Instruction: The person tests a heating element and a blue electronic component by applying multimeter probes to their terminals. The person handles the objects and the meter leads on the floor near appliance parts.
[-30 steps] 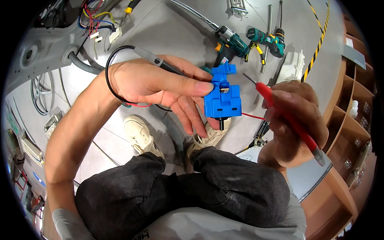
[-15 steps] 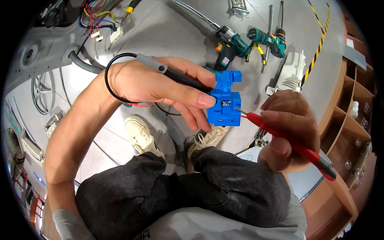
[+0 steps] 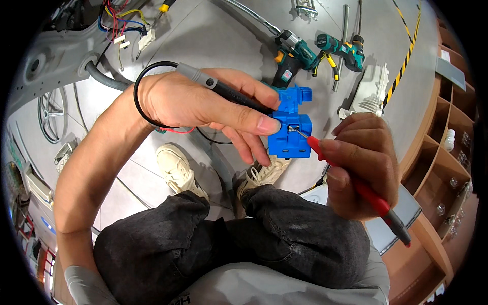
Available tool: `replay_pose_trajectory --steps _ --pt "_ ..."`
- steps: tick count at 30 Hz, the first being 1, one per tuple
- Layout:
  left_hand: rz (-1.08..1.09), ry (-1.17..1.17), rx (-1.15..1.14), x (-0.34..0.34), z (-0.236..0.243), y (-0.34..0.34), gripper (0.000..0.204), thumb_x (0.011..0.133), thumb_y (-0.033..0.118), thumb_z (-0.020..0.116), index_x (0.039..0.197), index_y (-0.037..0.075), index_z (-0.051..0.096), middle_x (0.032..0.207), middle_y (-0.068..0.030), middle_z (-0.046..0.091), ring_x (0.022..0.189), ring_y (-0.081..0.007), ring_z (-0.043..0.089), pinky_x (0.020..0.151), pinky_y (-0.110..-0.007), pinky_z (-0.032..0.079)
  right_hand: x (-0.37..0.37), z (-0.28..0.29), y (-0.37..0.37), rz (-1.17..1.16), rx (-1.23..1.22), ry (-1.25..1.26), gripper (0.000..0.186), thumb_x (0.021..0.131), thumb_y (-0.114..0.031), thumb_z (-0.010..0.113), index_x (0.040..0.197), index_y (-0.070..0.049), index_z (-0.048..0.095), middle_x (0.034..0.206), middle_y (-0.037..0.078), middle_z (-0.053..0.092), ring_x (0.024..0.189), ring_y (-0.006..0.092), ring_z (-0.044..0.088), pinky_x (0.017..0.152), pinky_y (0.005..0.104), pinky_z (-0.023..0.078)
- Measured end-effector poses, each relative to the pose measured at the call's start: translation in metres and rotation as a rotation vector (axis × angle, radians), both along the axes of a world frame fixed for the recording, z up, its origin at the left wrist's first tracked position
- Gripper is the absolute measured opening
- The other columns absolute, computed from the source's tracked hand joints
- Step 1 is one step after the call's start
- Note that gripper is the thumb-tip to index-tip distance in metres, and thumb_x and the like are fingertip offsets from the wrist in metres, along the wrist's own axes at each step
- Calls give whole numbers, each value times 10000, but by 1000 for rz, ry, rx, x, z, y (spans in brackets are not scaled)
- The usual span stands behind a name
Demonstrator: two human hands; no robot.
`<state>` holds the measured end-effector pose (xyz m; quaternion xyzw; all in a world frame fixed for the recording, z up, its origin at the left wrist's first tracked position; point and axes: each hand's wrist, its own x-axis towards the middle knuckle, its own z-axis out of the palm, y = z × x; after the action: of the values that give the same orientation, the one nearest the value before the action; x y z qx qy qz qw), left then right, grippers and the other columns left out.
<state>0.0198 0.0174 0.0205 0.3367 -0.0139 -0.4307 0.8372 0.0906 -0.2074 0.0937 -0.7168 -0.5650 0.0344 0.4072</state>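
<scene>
The left hand (image 3: pixel 203 104) is the biggest thing in the middle. It is curled around a small blue plastic part (image 3: pixel 290 129), with the thumb pressed on its front, and it also pins a black test stick (image 3: pixel 229 91) along its fingers. The blue part is up in the air, above the knees and the shoes. The right hand (image 3: pixel 363 162) pinches a red test stick (image 3: pixel 356 185) like a pencil. Its thin metal tip sits in a little opening in the blue part.

To do this well, I think the left hand should keep the blue part very still. The right hand should push the red tip in gently and hold it straight. The black tip should touch its own metal spot too, but it is hidden behind the blue part, so I cannot tell if it does.

One second ago the red stick was off to the right, not touching. Half a second ago it was close. Now its tip is inside. The blue part has barely moved.
</scene>
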Motion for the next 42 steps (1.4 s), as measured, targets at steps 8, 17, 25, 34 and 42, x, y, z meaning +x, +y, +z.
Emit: replay_pose_trajectory --steps 8,17,25,34,42 --pt "4 -14 8 1 -3 -1 494 933 255 620 1293 -60 498 1108 -178 648 963 -254 679 837 -365 567 0 1 5 -2 -38 -25 149 814 -79 645 906 39 640 728 120 594 646 209 551 578 329 450" --pt "22 42 3 2 -6 -1 452 918 279 665 1190 -63 546 1096 -144 645 952 -244 679 827 -318 553 -3 -5 12 -109 -90 8 119 751 -46 665 835 34 640 703 113 583 635 188 521 579 294 403" --pt "29 16 23 4 -12 -2 443 929 305 648 1179 -51 561 1096 -141 647 954 -233 677 827 -310 550 -3 -2 18 -194 -220 45 76 784 -41 676 816 17 638 700 97 582 620 168 513 573 275 391" --pt "52 27 70 5 -13 -3 454 925 333 650 1133 -63 572 1059 -155 656 926 -234 682 814 -301 552 1 -8 19 -215 -230 89 111 818 -79 686 813 21 638 701 87 590 619 166 528 583 270 398" --pt "57 103 63 1 -35 -14 581 934 330 636 1277 -100 447 1069 -216 649 935 -307 683 825 -340 558 11 -12 8 -307 -291 253 59 787 2 687 828 14 648 708 75 583 635 156 545 576 273 414"
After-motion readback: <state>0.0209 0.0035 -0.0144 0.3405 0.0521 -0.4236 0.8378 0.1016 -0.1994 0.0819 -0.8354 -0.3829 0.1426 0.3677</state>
